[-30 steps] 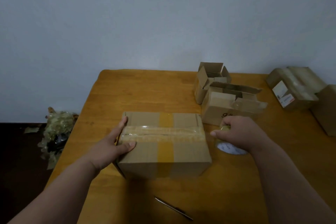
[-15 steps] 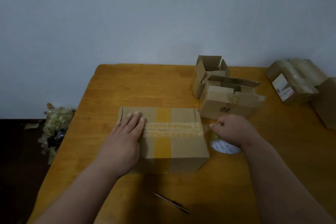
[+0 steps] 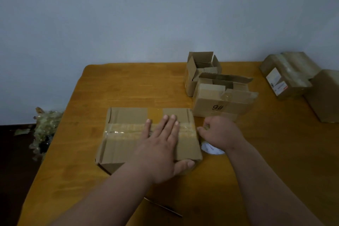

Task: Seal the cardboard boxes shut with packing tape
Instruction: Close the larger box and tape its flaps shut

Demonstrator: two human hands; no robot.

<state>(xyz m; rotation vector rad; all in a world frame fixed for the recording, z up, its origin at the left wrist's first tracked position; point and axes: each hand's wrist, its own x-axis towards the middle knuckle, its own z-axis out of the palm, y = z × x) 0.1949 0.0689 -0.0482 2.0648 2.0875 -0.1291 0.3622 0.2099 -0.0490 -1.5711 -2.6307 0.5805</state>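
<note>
On table (image 3: 110, 82): 5 boxes | left hand (image 3: 161, 145) fingers flat on taped box (image 3: 128, 145) | right hand (image 3: 218, 134) fingers pinching tape (image 3: 211, 149)

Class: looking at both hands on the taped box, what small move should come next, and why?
Probably pull the tape roll down over the brown cardboard box's right edge. The left hand presses flat on the clear tape strip; the right hand grips tape at that edge.

The left hand (image 3: 161, 150) hides the middle of the tape strip (image 3: 126, 130) on the box (image 3: 128, 115); the right hand (image 3: 218, 132) covers most of the tape roll (image 3: 211, 149); the forearm hides part of the thin tool (image 3: 165, 207); the far-right box (image 3: 326, 95) is cut off by the edge
</note>
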